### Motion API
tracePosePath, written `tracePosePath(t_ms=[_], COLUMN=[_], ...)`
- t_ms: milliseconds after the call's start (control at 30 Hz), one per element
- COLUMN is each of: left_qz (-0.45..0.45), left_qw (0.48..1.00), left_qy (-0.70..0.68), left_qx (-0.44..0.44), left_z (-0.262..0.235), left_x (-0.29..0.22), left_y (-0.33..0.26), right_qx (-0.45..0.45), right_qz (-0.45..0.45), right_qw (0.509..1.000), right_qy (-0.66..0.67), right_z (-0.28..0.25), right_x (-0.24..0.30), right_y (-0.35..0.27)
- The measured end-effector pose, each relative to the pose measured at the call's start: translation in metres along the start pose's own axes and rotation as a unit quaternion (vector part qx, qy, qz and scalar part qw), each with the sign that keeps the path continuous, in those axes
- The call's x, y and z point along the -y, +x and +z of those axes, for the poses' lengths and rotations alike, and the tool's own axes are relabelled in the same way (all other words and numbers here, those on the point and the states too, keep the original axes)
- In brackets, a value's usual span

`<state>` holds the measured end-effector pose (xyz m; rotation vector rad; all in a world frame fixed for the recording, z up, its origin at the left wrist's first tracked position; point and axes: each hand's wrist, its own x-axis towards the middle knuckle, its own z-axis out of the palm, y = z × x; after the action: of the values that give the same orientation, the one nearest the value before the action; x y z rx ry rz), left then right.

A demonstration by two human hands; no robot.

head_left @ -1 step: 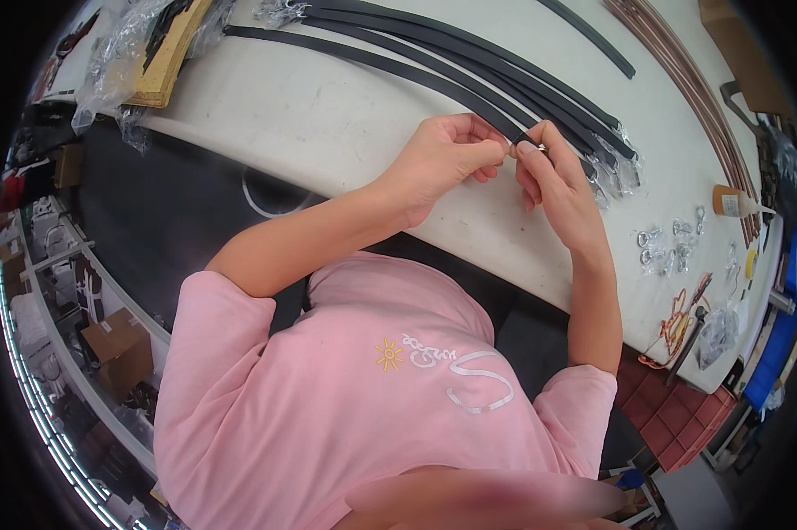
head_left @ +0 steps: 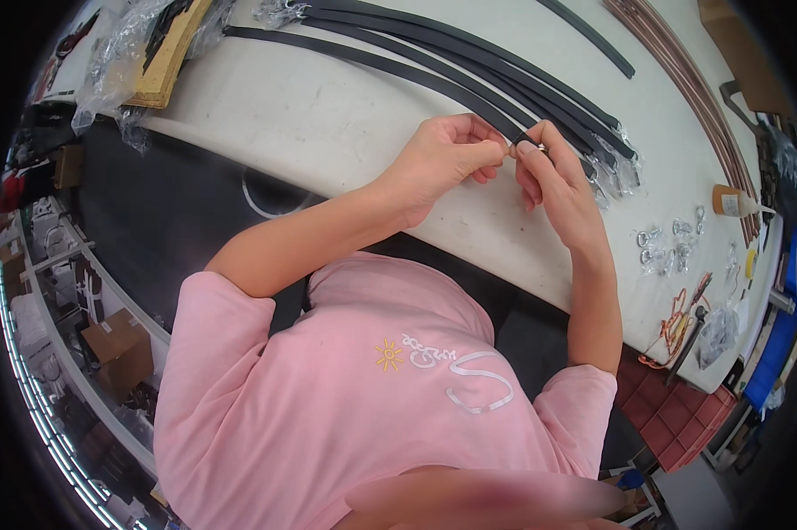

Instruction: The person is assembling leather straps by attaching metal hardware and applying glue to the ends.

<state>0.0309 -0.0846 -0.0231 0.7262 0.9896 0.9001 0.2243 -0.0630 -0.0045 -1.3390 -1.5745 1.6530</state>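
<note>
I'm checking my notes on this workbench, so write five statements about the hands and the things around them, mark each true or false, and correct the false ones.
1. The right hand pinches something dark between thumb and fingers. True.
2. The left hand is far from the right one. False: the two are close together, fingertips nearly meeting.
3. Several long black straps lie on the white table. True.
4. The bottle with amber contents is to the left of both hands. False: the bottle is to their right.
5. Long brown strips lie to the right of the black straps. True.
</note>
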Motion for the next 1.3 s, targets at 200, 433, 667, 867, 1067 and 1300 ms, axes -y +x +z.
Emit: tracePosePath(t_ms=[200, 433, 667, 867, 1067, 1300], left_qz=[-0.022, -0.049, -0.089, -0.058, -0.049, -0.034], left_qw=[0.999, 0.997, 0.992, 0.998, 0.999, 0.998], left_qy=[-0.034, -0.063, -0.079, -0.025, -0.002, -0.040], left_qx=[0.006, -0.004, -0.035, -0.022, 0.008, 0.028], left_z=[-0.001, -0.002, 0.001, 0.000, -0.003, -0.004], left_x=[-0.003, -0.003, -0.007, -0.003, -0.004, 0.000], left_y=[-0.001, 0.005, 0.005, 0.002, 0.000, 0.002], right_qx=[-0.014, -0.129, -0.157, -0.104, -0.017, -0.097], right_qz=[0.010, -0.138, -0.199, -0.135, -0.013, -0.099], right_qw=[1.000, 0.926, 0.863, 0.940, 0.998, 0.959], right_qy=[-0.012, -0.326, -0.437, -0.295, -0.061, -0.248], right_z=[0.002, 0.021, 0.029, 0.019, 0.004, 0.016], right_x=[-0.002, 0.001, -0.004, 0.005, 0.003, 0.004], right_y=[0.000, -0.004, -0.003, -0.008, -0.004, -0.005])
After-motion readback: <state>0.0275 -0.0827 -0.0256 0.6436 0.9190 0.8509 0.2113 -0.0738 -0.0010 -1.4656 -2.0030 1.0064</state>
